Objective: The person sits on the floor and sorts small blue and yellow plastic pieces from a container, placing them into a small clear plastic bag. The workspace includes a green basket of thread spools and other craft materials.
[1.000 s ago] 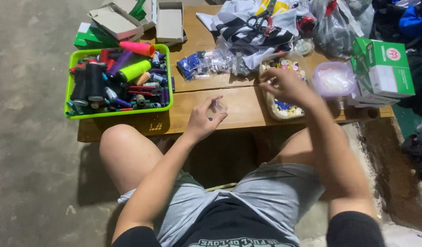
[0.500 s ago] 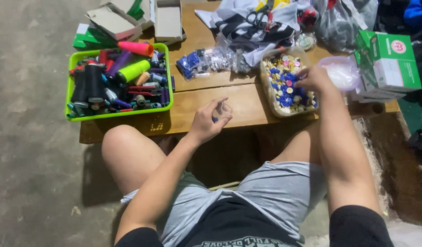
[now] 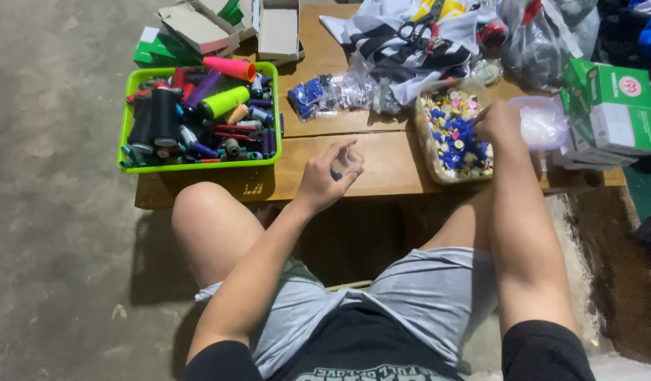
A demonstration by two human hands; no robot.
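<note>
Left hand (image 3: 330, 173): pinches small dark blue button (image 3: 336, 174) above low wooden table (image 3: 382, 166) | Right hand (image 3: 496, 121): fingers curled down into clear plastic tray of mixed buttons (image 3: 454, 134), grasp hidden | Technique: pick one button, keep pinch firm.

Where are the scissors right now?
In the head view, the scissors lie at the far edge of the table, on the black-and-white cloth, beyond the container of buttons the right hand reaches into.
</note>
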